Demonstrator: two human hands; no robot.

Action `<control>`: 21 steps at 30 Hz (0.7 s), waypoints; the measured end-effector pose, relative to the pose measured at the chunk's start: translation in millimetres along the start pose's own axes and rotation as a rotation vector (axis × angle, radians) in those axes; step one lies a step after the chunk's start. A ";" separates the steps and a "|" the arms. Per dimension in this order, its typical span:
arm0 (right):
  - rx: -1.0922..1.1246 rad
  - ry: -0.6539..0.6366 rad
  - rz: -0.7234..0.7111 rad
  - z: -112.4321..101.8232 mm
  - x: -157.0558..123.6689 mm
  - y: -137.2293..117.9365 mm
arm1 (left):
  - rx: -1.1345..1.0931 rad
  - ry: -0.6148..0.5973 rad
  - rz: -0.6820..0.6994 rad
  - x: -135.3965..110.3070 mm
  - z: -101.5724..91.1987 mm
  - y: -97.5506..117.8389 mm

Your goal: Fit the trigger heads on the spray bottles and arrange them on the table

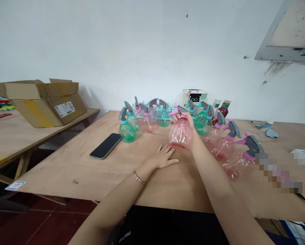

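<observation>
- Plywood table (65, 163) bears it all: mid-table, the right hand (186, 119) is closed round the neck of an upright pink spray bottle (180, 134).
- The left hand (164, 157) lies flat and empty, just beside it.
- Other spray bottles (127, 131) crowd close behind, so a careless swing could topple them.

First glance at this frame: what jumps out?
The right hand grips a pink spray bottle by the neck, mid-table, with the left hand flat on the wooden table beside it. Behind and to the right stands a crowd of green and pink spray bottles. A dark phone lies to the left, and an open cardboard box sits on the next table.
</observation>
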State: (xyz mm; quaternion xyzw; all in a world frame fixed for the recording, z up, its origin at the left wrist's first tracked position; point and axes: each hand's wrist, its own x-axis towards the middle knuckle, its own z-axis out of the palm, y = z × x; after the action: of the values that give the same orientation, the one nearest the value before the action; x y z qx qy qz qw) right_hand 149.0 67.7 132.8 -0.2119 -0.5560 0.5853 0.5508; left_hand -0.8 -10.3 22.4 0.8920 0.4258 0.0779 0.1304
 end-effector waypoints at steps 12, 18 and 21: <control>0.290 -0.032 0.247 -8.6 -94.6 21.5 | 0.057 0.032 -0.004 7.0 11.6 -10.4; 0.319 -0.008 0.273 -6.6 -98.5 26.5 | 0.082 0.085 0.023 10.1 20.1 -17.7; 0.306 0.058 0.240 -2.5 -97.8 29.9 | 0.101 0.075 0.024 9.9 20.2 -18.0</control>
State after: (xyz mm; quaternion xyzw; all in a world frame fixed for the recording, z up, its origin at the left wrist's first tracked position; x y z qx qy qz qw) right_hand 168.5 -10.6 70.0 -0.2072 -0.4151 0.7181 0.5187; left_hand -2.9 4.9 -2.0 0.8988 0.4232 0.0912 0.0682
